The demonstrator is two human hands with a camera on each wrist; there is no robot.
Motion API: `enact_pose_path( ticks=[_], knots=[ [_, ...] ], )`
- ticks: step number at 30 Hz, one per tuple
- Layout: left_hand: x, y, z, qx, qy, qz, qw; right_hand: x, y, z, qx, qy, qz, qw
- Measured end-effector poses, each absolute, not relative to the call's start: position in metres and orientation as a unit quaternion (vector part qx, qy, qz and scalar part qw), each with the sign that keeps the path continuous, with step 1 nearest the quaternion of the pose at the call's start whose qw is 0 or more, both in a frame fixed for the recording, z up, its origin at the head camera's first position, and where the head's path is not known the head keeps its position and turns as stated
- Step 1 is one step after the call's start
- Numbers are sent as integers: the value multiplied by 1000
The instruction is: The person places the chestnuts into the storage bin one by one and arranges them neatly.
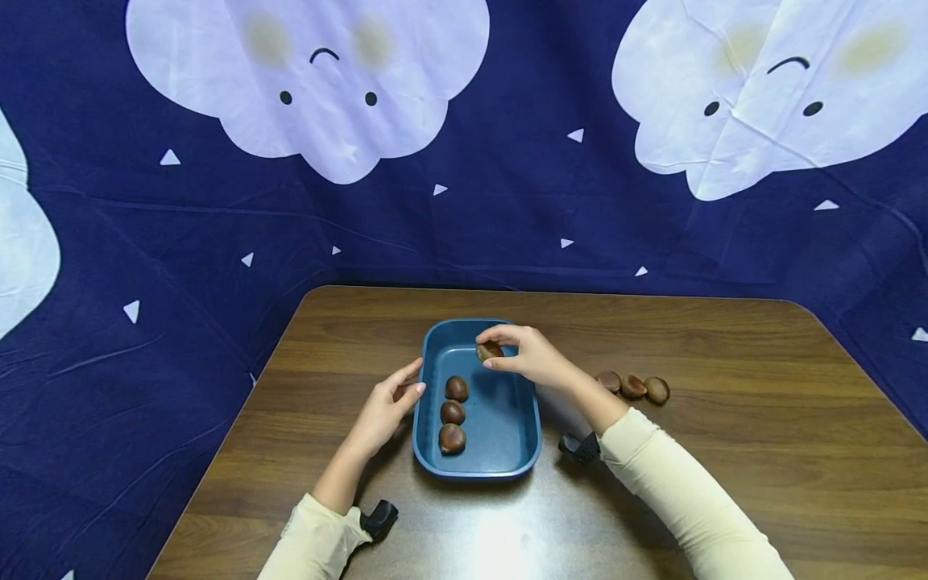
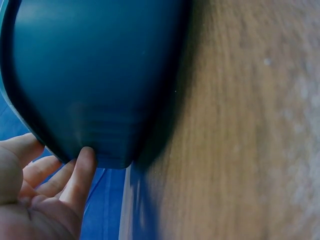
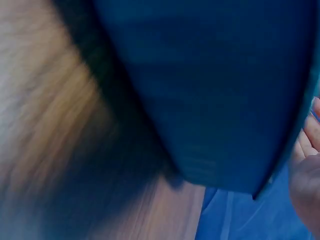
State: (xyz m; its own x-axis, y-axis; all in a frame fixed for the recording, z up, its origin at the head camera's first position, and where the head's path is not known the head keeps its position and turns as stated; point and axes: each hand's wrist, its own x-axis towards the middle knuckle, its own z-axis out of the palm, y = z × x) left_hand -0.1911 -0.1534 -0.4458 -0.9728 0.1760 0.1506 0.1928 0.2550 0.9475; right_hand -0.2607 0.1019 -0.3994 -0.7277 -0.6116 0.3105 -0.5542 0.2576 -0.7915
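A blue rectangular tray (image 1: 500,451) stands on the table, with three brown chestnuts (image 1: 453,412) lined up along its left side. Between thumb and fingers, my right hand (image 1: 531,354) pinches another chestnut (image 1: 490,350) above the tray's back right part. My left hand (image 1: 384,411) rests its extended fingers and thumb against the tray's left side. Seen from the left wrist, those fingertips (image 2: 87,152) touch the outer wall below the rim. In the right wrist view the tray's wall (image 3: 210,100) hides the held chestnut, and only part of the right hand (image 3: 306,175) shows.
Three more chestnuts (image 1: 633,387) lie in a row on the wooden table (image 1: 761,451), right of the tray and beside the right forearm. A dark blue cloth (image 1: 507,217) with cloud shapes hangs behind the table's far edge.
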Motion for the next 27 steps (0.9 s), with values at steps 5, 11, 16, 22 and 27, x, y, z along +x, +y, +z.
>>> enact_pose_path(
  ticks=[5, 11, 16, 22, 27],
  knots=[
    [-191, -154, -444, -111, -792, -600, 0, -275, 88, -410, -377, 803, -461, 39],
    [-193, -154, -447, -118, -790, -602, 7, -286, 74, -418, -368, 812, -449, 65],
    [-192, -153, -447, -118, -791, -600, 7, -289, 65, -420, -358, 823, -432, 85],
    [-191, -153, -446, -109, -790, -603, -2, -289, 59, -424, -353, 836, -407, 106],
    [-191, -154, -446, -108, -786, -609, -10, -290, 56, -428, -351, 841, -395, 115]
  ],
)
